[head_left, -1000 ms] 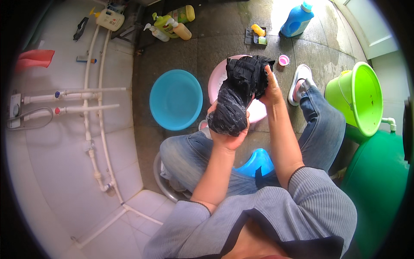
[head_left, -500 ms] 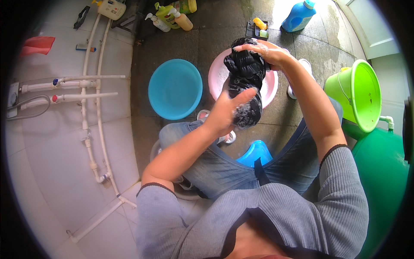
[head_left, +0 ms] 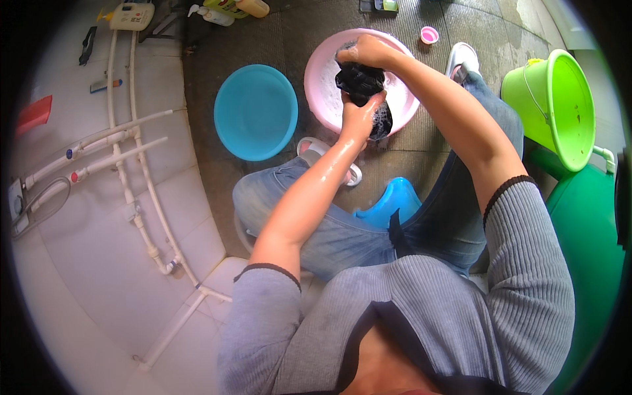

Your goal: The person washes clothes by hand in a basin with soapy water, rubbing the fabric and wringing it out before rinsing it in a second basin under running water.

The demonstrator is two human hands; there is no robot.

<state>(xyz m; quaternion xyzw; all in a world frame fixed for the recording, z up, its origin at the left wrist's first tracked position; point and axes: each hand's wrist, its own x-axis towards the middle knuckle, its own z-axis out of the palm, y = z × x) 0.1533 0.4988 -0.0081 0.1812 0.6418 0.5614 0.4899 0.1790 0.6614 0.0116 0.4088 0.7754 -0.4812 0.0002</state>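
Observation:
A bunched black garment (head_left: pixel 361 80), wet and flecked with white suds, is between my two hands over the pink basin (head_left: pixel 315 79). My left hand (head_left: pixel 359 120) is closed around its lower part, with a soapy end hanging below the fingers near the basin's close rim. Higher up, my right hand (head_left: pixel 368 51) grips the far end, its fingers partly hidden by the hand's own back. Foam floats in the basin. Drops of water and suds shine on my left forearm.
Left of the pink basin stands a blue basin (head_left: pixel 256 112). A green bucket (head_left: pixel 550 108) sits tilted at the right, above a large green rounded container (head_left: pixel 586 263). A pink cap (head_left: pixel 429 35) lies on the floor. Pump bottles (head_left: pixel 214 14) stand far left; pipes (head_left: pixel 125 178) run along the wall.
Both hands have lowered the black garment into the pink basin, and it is bunched smaller. The right hand has turned over at its far end. The view has shifted.

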